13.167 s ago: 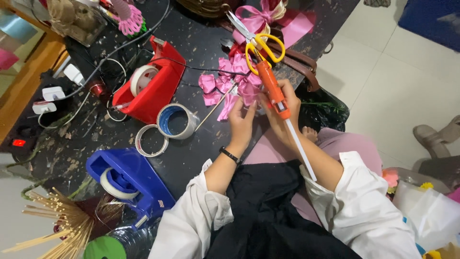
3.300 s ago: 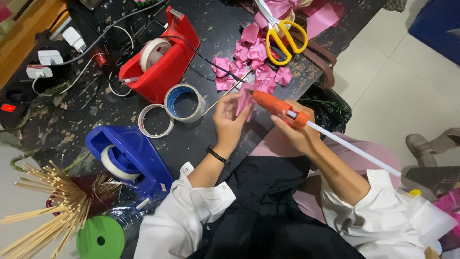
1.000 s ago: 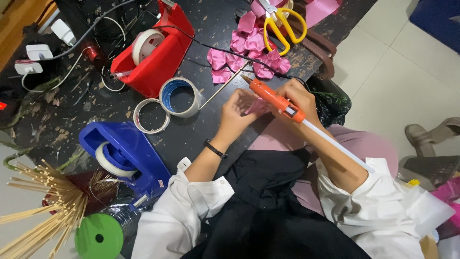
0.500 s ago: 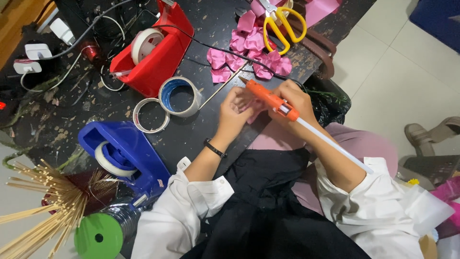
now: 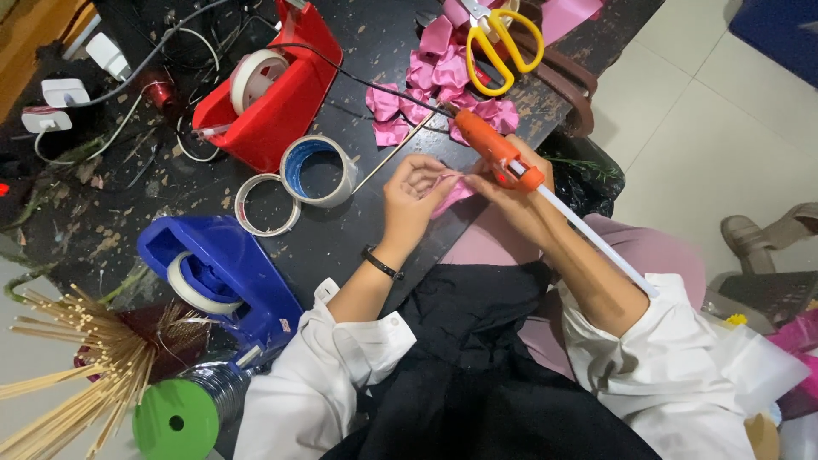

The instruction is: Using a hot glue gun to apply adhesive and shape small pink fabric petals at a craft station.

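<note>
My right hand grips an orange glue gun with a white glue stick jutting from its back along my forearm. Its nozzle points up and left, toward a pile of pink ribbon pieces on the dark table. My left hand pinches a small pink ribbon piece held between both hands at the table's edge. A thin wooden stick lies on the table just above my left hand.
Yellow scissors lie on the pink ribbon. A red tape dispenser, a blue-cored tape roll, a clear tape roll and a blue tape dispenser sit left. Wooden skewers and a green-capped bottle stand at lower left.
The glue gun has tilted so its nozzle now points up-left, away from the petal. Both hands stay together at the table's edge with the pink piece.
</note>
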